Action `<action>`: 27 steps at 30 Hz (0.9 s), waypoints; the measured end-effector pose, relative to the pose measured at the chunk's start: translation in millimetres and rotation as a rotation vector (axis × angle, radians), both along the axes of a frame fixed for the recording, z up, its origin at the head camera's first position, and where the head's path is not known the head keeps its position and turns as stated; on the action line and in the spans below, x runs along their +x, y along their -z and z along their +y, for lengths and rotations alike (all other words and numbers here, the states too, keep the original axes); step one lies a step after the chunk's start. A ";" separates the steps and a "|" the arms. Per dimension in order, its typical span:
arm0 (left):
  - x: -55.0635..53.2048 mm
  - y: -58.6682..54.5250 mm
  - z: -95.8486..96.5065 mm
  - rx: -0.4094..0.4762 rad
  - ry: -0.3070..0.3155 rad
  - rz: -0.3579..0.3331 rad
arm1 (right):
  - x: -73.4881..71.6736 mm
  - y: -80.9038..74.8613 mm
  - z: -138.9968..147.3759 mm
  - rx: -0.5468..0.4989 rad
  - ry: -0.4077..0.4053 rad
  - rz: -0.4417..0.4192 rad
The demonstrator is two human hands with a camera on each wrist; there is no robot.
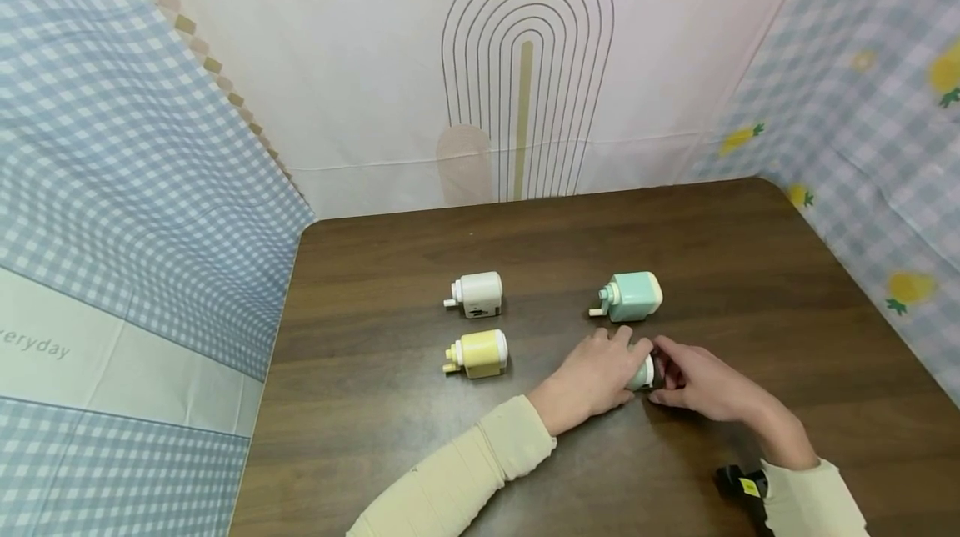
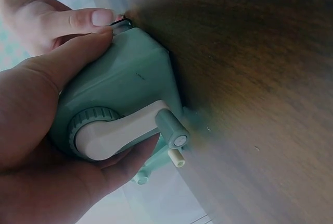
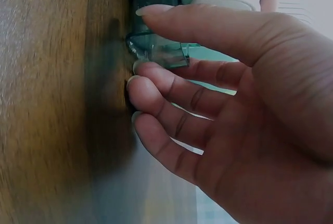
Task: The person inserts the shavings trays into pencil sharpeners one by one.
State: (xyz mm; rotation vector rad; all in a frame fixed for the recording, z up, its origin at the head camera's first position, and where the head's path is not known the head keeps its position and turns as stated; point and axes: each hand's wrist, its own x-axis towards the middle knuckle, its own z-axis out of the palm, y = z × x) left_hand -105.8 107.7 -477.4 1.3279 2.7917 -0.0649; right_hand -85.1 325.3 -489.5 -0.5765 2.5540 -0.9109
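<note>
My left hand (image 1: 600, 368) grips a green crank pencil sharpener (image 2: 130, 70) around its body, and it lies on the table. Its pale crank arm (image 2: 127, 130) with a green knob faces the left wrist camera. On the other side, my right hand (image 1: 705, 380) pinches the see-through shavings drawer (image 3: 161, 49) between thumb and fingers. The drawer juts partly out of the sharpener's end in the right wrist view. Most of the sharpener is hidden by the hands in the head view. Just behind them rests a mint pencil sharpener (image 1: 636, 297).
To the left on the brown table (image 1: 360, 437) lie a white pencil sharpener (image 1: 482, 295) and a yellow pencil sharpener (image 1: 483, 353), cranks pointing left. Patterned cloth (image 1: 360, 62) hangs behind and at both sides. A black strapped device (image 1: 738, 483) sits at the right wrist.
</note>
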 end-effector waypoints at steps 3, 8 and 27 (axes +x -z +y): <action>0.4 -0.5 -0.4 0.001 -0.002 -0.002 | -0.8 1.9 -1.5 -0.022 -0.013 -0.026; 0.5 -0.2 -0.8 0.013 -0.007 -0.013 | -1.3 4.5 -4.9 -0.048 -0.014 -0.028; 1.6 -0.6 -1.0 0.021 0.006 0.020 | -1.1 16.0 -0.8 -0.159 0.000 0.008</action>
